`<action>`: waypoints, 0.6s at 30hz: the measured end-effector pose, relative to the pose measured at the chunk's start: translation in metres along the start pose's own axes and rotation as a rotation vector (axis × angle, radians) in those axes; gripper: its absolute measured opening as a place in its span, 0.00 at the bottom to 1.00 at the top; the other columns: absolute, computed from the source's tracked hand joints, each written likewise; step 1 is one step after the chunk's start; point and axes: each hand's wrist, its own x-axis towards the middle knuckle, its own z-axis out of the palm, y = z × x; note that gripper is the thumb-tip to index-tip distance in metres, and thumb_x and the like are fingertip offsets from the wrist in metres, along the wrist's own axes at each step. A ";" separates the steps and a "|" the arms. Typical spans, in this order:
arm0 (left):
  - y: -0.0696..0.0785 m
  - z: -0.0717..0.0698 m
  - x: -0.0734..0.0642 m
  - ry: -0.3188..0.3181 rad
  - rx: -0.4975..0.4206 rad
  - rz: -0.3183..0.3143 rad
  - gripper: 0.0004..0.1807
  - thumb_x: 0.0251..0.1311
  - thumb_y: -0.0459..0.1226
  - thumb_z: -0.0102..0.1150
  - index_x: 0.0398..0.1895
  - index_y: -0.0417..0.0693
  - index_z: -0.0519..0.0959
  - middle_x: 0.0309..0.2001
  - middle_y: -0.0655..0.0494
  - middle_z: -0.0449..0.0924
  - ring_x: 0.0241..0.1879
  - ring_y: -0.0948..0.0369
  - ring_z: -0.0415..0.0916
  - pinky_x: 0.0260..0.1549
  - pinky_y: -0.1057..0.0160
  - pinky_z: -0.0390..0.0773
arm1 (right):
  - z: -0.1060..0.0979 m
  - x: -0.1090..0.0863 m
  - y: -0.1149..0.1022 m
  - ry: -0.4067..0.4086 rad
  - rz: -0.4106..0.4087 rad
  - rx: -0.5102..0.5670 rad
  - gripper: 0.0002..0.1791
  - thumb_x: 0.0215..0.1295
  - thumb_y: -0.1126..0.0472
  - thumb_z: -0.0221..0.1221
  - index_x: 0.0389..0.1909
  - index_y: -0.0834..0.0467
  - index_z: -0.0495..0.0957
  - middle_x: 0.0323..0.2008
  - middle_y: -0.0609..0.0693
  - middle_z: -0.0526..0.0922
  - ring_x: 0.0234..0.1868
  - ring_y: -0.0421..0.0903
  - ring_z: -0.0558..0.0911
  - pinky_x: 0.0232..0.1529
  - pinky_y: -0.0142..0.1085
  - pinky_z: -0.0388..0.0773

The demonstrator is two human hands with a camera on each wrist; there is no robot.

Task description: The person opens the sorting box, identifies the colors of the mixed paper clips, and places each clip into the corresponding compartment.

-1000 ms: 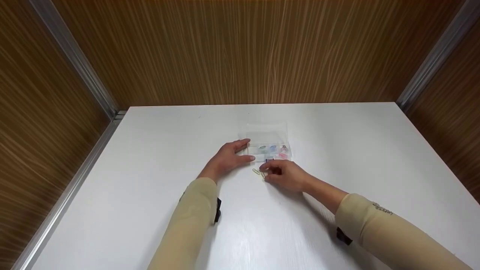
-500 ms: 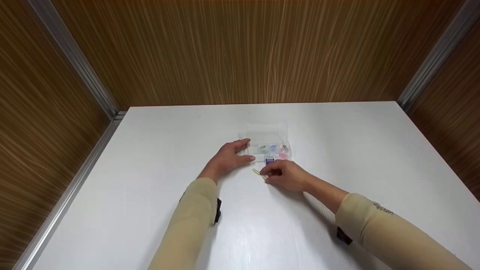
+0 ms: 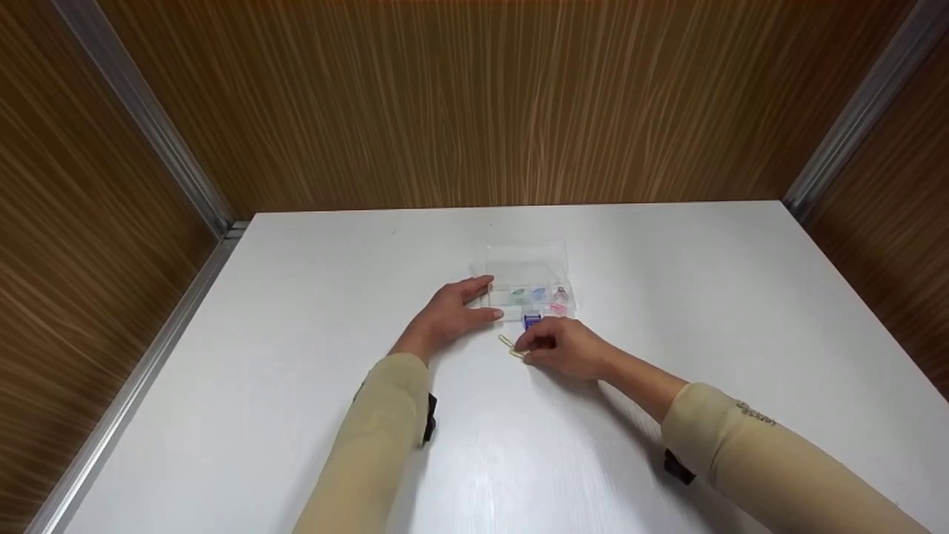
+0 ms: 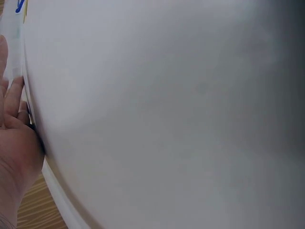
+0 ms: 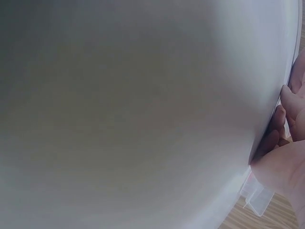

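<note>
A clear plastic box with compartments lies on the white table, its clear lid folded back. My left hand rests along its left side, fingers and thumb spread at the edge. In front of the box, my right hand pinches a yellow paper clip between thumb and fingertips, low over the tabletop. Another yellow paper clip lies just beside it. The right wrist view shows the right hand's fingers curled, with the clip hidden there.
Small coloured pieces sit in the compartments: green, light blue, pink and a dark reddish one. A dark blue piece is at the box's front, partly behind the right hand. A wood-grain panel stands behind the table.
The paper clip at my right fingertips has turned from steep to nearly level, and the right hand has shifted very slightly. More of the dark blue piece shows. The left hand stays put.
</note>
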 end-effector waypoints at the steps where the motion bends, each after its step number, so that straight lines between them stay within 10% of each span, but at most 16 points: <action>1: 0.000 0.000 0.000 0.001 -0.001 0.001 0.40 0.69 0.47 0.72 0.82 0.56 0.67 0.76 0.57 0.71 0.82 0.57 0.53 0.80 0.56 0.50 | 0.000 0.000 0.000 -0.001 -0.001 -0.001 0.08 0.67 0.69 0.69 0.45 0.58 0.90 0.36 0.45 0.86 0.37 0.42 0.76 0.39 0.31 0.72; 18: 0.002 -0.001 -0.001 -0.003 -0.007 -0.012 0.41 0.68 0.48 0.72 0.82 0.57 0.67 0.76 0.57 0.71 0.82 0.57 0.52 0.80 0.55 0.49 | -0.001 -0.002 -0.004 -0.027 0.015 -0.011 0.07 0.70 0.70 0.67 0.40 0.56 0.91 0.33 0.44 0.84 0.37 0.42 0.75 0.39 0.31 0.72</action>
